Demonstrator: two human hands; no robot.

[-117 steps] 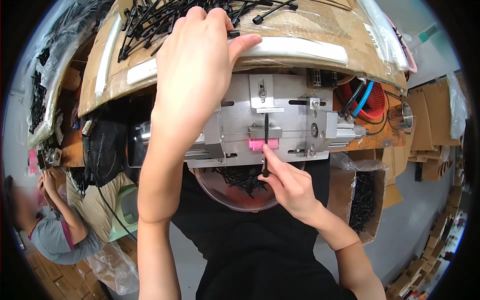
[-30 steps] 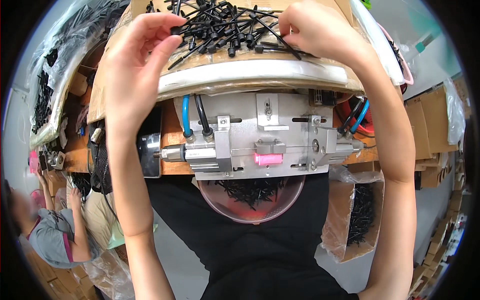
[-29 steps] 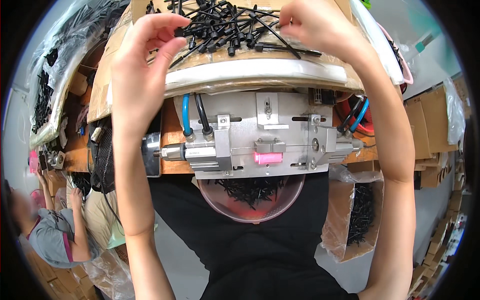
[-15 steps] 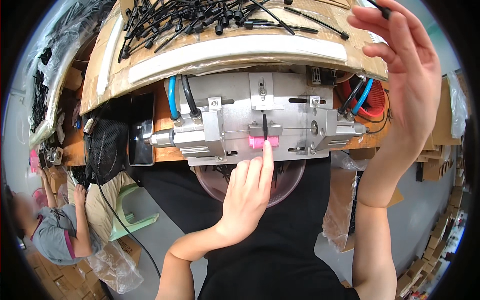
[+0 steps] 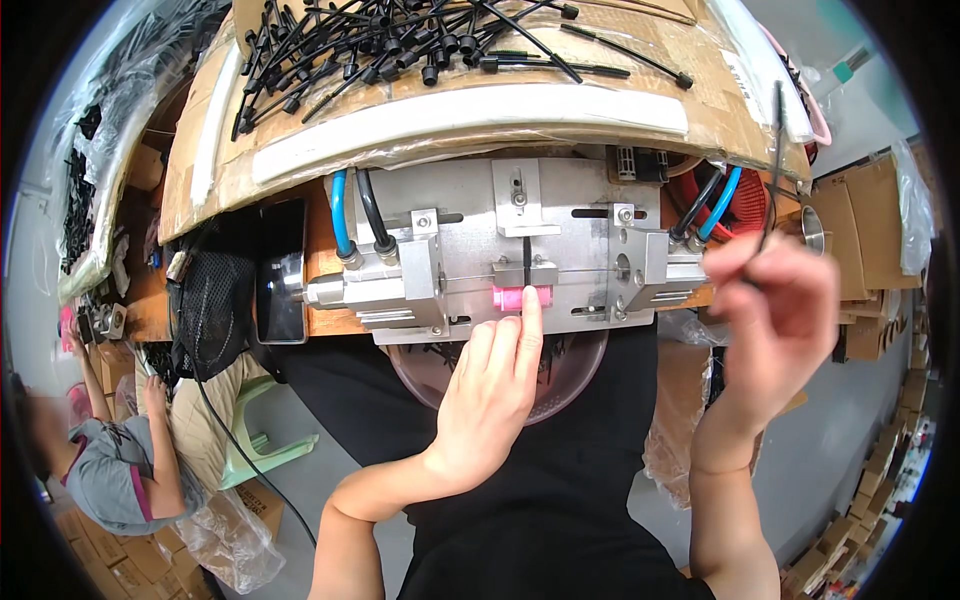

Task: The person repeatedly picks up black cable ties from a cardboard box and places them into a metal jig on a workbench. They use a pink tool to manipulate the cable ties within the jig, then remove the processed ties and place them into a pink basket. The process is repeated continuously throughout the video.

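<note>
A metal fixture (image 5: 470, 215) with cylinders at both sides stands before me. At its middle, a black rod (image 5: 527, 262) lies across a small metal block, its near end over a pink cylindrical piece (image 5: 508, 298). My left hand (image 5: 487, 400) stretches its index finger onto the rod's near end by the pink piece; its other fingers are loosely bent and grip nothing. Right of the fixture, my right hand (image 5: 775, 320), blurred by motion, pinches another thin black rod (image 5: 777, 150) that points upward.
Many black rods with knobbed ends (image 5: 400, 45) lie on the cardboard (image 5: 600, 85) behind the fixture. Below it, a translucent bowl (image 5: 570, 390) holds black pieces. A red basket (image 5: 745, 205) stands at right, a dark phone (image 5: 283, 275) at left. A person (image 5: 120, 465) sits far left.
My right hand has come down and nearer from above the cardboard's right side, bringing a black rod. The left hand keeps its finger at the fixture. The view has shifted slightly.
</note>
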